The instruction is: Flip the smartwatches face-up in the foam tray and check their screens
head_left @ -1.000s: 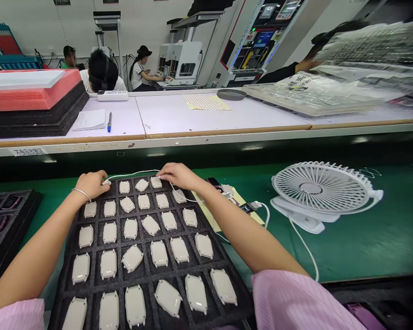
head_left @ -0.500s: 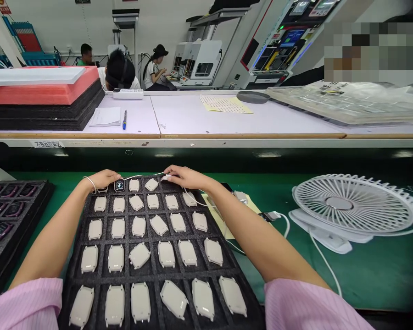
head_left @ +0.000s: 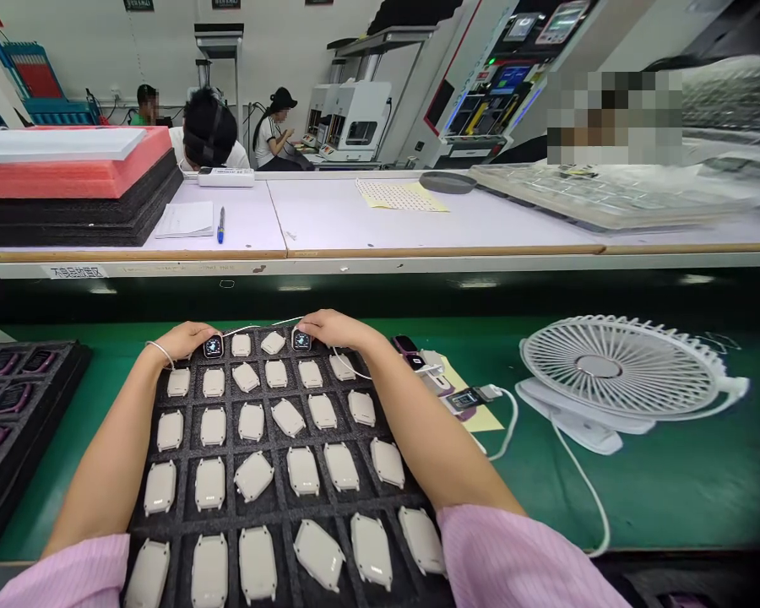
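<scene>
At the far left corner of a black foam tray, my left hand is closed on a smartwatch whose lit screen faces me. My right hand pinches a second lit smartwatch along the tray's far edge. A thin white cable runs between the two watches, and another stretch passes under my right wrist. Pale watch bodies lie face down in the tray's compartments, some of them turned at an angle. My right forearm hides part of the tray's right side.
Right of the tray, a watch with a white cable lies by yellow paper. A white fan stands farther right. Another foam tray holds purple-edged watches at left. Behind is a raised shelf with foam sheets; people sit beyond.
The watch in my right hand now shows its lit face; before, only a whitish piece was visible at the fingertips. My left hand keeps its watch. The whole view has shifted slightly.
</scene>
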Demonstrator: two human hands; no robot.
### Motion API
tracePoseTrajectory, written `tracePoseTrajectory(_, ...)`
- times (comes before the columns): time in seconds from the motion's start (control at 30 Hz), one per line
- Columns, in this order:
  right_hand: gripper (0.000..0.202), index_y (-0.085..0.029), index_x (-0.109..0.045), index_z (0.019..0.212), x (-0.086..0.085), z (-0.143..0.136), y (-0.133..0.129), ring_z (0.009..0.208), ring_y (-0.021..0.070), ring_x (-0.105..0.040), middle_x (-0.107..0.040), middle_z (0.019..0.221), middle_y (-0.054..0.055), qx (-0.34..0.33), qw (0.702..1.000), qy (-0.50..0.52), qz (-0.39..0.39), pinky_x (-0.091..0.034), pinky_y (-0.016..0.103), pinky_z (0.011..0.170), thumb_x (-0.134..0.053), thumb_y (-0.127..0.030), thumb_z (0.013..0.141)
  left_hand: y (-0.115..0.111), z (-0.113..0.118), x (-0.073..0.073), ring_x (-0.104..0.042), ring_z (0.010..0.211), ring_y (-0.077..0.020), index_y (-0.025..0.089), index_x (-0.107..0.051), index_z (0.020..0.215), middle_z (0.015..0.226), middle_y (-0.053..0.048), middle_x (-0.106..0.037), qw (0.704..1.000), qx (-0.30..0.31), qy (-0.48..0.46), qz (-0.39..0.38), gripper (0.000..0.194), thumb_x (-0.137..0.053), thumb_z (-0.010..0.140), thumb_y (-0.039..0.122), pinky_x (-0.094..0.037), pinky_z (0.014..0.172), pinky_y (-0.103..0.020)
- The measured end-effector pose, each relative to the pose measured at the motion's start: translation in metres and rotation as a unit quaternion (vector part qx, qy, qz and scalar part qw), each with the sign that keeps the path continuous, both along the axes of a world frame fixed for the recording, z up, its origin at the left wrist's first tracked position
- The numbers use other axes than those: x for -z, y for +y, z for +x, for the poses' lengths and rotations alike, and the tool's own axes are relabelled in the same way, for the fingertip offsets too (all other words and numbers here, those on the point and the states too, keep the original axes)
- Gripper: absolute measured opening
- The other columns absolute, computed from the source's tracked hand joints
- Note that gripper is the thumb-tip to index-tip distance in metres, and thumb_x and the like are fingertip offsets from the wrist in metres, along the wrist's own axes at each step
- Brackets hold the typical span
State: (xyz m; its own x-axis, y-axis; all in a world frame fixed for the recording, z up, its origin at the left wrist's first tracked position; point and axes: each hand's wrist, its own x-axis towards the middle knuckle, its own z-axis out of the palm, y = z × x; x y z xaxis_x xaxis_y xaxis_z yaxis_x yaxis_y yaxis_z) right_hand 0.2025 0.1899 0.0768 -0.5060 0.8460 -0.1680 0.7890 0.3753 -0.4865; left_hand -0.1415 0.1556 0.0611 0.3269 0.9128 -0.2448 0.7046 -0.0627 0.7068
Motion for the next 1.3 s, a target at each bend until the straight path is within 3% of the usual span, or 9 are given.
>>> tracePoseTrajectory(0.3,0.024,-0.02,-0.075,0.096,0.003,-0.008,-0.004,0.092,0.025,-0.069,-0.075,0.099,0.009,0.04,0.998,-0.002,0.044,-0.05,0.029,0.081,-0.051,-0.025,0.098,0.002,0.002,0.006,-0.064,0.111,-0.0319,0.023,-0.072,0.111,0.114,-0.006,-0.075,0.997,-0.035,0.063,0.02,0.059,-0.042,0.085,0.066,-0.048,0.096,-0.038)
tracePoseTrajectory(0.47,0.024,-0.018,-0.074,0.098,0.003,-0.026,-0.015,0.102,0.0278,-0.067,-0.073,0.109,0.011,0.094,0.99,0.002,0.107,-0.049,0.034,0.087,-0.051,-0.013,0.093,0.001,0.004,0.005,-0.065,0.111,-0.0313,0.024,-0.072,0.11,0.115,-0.005,-0.075,0.996,-0.04,0.078,0.021,0.053,-0.041,0.087,0.061,-0.047,0.097,-0.038)
tracePoseTrajectory(0.6,0.02,-0.02,-0.073,0.094,0.007,-0.056,-0.033,0.098,0.0242,-0.068,-0.073,0.104,0.008,0.057,0.991,0.004,0.12,-0.048,0.03,0.086,-0.054,-0.013,0.092,0.002,0.005,0.006,-0.065,0.11,-0.0295,0.024,-0.072,0.109,0.112,-0.004,-0.075,0.997,-0.035,0.072,0.023,0.053,-0.042,0.087,0.061,-0.049,0.094,-0.035)
tracePoseTrajectory(0.77,0.012,-0.016,-0.069,0.101,0.014,-0.079,-0.05,0.099,0.0268,-0.066,-0.07,0.105,0.013,0.026,0.991,-0.025,0.131,-0.048,0.032,0.087,-0.064,-0.015,0.091,0.002,0.006,0.005,-0.068,0.1,-0.0273,0.023,-0.076,0.101,0.101,-0.004,-0.078,0.996,-0.049,0.06,0.047,0.045,-0.048,0.085,0.054,-0.052,0.087,-0.033)
tracePoseTrajectory(0.87,0.028,-0.013,-0.063,0.111,0.017,-0.079,-0.049,0.11,0.0323,-0.06,-0.063,0.117,0.018,0.036,0.987,-0.036,0.153,-0.048,0.038,0.09,-0.073,-0.025,0.088,0.001,0.007,0.001,-0.068,0.092,-0.0268,0.019,-0.077,0.096,0.095,-0.007,-0.077,0.989,-0.091,0.063,0.094,0.035,-0.055,0.082,0.043,-0.052,0.083,-0.033)
tracePoseTrajectory(1.0,0.031,-0.014,-0.061,0.104,0.017,-0.073,-0.039,0.107,0.0335,-0.061,-0.066,0.106,0.016,0.026,0.989,-0.029,0.145,-0.047,0.04,0.09,-0.08,-0.025,0.082,-0.005,0.022,-0.003,-0.067,0.096,-0.0248,0.017,-0.075,0.101,0.103,-0.009,-0.075,0.972,-0.145,0.065,0.17,0.028,-0.057,0.084,0.031,-0.05,0.088,-0.034)
tracePoseTrajectory(1.17,0.023,-0.019,-0.057,0.104,0.016,-0.052,-0.022,0.098,0.0251,-0.068,-0.072,0.101,0.009,-0.017,0.994,0.045,0.098,-0.05,0.034,0.086,-0.072,-0.02,0.086,-0.014,0.059,0.007,-0.067,0.08,-0.0183,0.022,-0.077,0.09,0.095,-0.002,-0.075,0.981,-0.076,0.075,0.159,0.016,-0.072,0.076,0.029,-0.05,0.074,-0.028)
tracePoseTrajectory(1.3,0.011,-0.018,-0.054,0.106,0.021,-0.036,-0.012,0.09,0.0173,-0.071,-0.074,0.1,0.007,-0.039,0.992,0.11,0.046,-0.053,0.027,0.077,-0.056,-0.014,0.095,-0.018,0.071,0.006,-0.067,0.084,-0.0196,0.025,-0.075,0.087,0.083,0.002,-0.073,0.979,-0.032,0.127,0.159,0.011,-0.075,0.076,0.025,-0.045,0.082,-0.033)
